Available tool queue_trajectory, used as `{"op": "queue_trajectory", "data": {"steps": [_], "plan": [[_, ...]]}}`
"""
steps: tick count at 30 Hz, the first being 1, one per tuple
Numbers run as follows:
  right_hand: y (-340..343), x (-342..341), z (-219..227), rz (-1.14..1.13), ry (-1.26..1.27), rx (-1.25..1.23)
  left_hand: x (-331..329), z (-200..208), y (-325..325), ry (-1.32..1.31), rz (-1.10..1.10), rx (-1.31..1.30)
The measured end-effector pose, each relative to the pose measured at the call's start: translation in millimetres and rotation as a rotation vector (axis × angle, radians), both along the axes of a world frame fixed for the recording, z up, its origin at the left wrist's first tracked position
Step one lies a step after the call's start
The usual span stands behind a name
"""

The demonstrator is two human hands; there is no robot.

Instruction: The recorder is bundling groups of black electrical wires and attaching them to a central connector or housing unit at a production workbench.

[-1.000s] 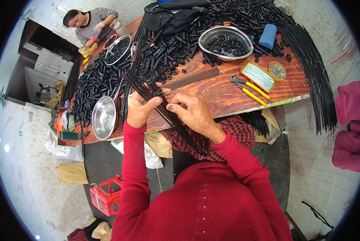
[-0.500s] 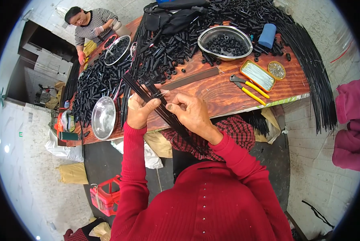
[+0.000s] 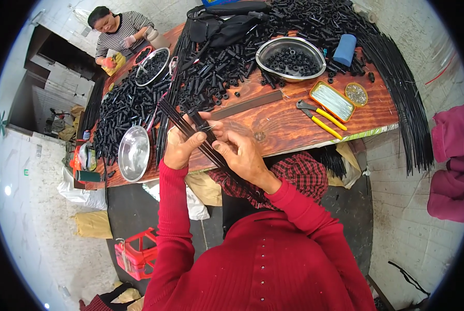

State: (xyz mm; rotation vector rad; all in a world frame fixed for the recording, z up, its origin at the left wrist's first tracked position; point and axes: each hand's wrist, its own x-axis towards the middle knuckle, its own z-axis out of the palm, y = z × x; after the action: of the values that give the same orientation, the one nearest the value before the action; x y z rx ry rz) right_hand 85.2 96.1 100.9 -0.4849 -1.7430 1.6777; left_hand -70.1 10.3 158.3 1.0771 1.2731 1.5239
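Observation:
A bundle of thin black rods slants across my grip above the table's near edge, its lower ends reaching toward my lap. My left hand is closed around the rods, thumb on top. Beside the rods, at my left fingers, a short black tube sticks up, with a thin pale strand near its base. My right hand presses against the bundle from the right, its thumb and fingers drawn together; what they pinch is hidden.
On the wooden table lie yellow-handled pliers, a yellow tin of thin silvery pins, a round tin, a metal bowl, a clear bowl and heaped black tubes. A co-worker sits far left.
My right fingers have shifted slightly at the bundle, and more of the short black tube shows above my left hand. The co-worker's gloved hand has risen with a yellow thing.

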Motion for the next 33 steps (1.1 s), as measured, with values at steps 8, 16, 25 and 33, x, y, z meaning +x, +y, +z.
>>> {"op": "queue_trajectory", "data": {"steps": [8, 16, 25, 33], "plan": [[-8.2, -0.9, 4.2, -0.061, 0.083, 0.066, 17.6, 17.9, -10.6, 0.086, 0.172, -0.102], [2.7, 0.7, -3.8, 0.113, 0.101, -0.151, 15.5, 13.0, -11.8, 0.149, 0.335, -0.127], [1.1, 2.5, -2.3, 0.03, 0.04, -0.02, 12.4, 16.2, -11.1, 0.135, 0.235, -0.099], [-2.1, 1.7, 0.8, -0.014, 0.083, -0.097, 10.7, 18.1, -3.6, 0.143, 0.154, -0.063]]}}
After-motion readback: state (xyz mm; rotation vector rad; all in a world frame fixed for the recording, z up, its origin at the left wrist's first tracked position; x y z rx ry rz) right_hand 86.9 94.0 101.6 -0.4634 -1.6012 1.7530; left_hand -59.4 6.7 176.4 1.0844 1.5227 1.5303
